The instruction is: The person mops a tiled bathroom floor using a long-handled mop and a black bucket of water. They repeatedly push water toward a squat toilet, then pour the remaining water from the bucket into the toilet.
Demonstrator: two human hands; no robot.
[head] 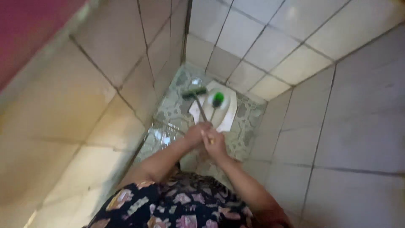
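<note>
Over the white squat pan (223, 113), our left hand (196, 133) clenches the long-handled scrubber (194, 93), our right hand (215, 143) the green toilet brush (217, 99); crossed handles might tangle, and the wet floor (162, 137) beside the pan risks slipping

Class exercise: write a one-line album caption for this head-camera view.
Left hand and right hand hold long-handled brushes over a white squat toilet between tiled walls.

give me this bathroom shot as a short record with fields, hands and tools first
left hand: left hand closed on the handle of a dark flat brush
right hand: right hand closed on the handle of a round green brush
brush heads: both over the white squat toilet
floor: patterned green floor, wet and shiny
walls: pale tiled walls close on three sides
clothing: dark flowered garment
</note>
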